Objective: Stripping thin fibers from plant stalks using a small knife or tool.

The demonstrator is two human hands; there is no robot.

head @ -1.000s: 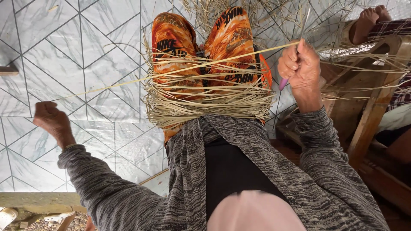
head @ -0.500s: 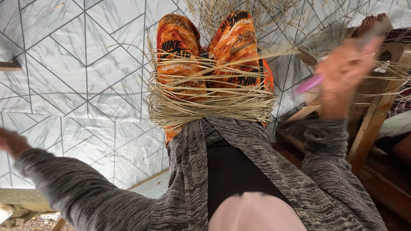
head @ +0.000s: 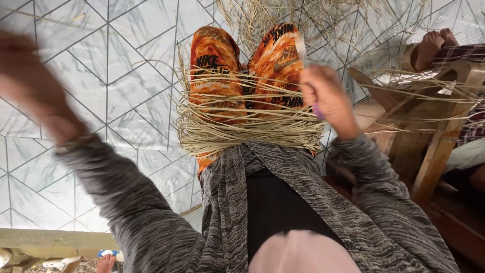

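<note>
A: Pale straw-coloured strands (head: pixel 250 129) sit wound in a thick band across your knees, over the orange patterned trousers (head: pixel 217 65). The band's long axis runs left to right across your lap, from one thigh to the other.

B: And where do my hands stand to it?

A: Your right hand (head: pixel 326 98) is the nearer one. It hovers just above the band's right end, closed in a fist around a slim pink-handled tool (head: pixel 317 112), of which only a small bit shows below the fist. Whether a strand is pinched in that fist too, you cannot tell from here.

B: The left?

A: Your left hand (head: pixel 38 88) is flung well out to the left, well apart from the band, and heavily blurred. Whether it is closed or open cannot be made out, nor whether it holds anything. So your two hands are wide apart, with the bundle between them and much closer to the right.

B: What else is around?

A: Loose strands (head: pixel 283 17) lie scattered on the tiled floor (head: pixel 101 101) beyond your knees. A wooden stool (head: pixel 444 131) stands to your right, with another person's foot (head: pixel 432 45) resting near it.
</note>
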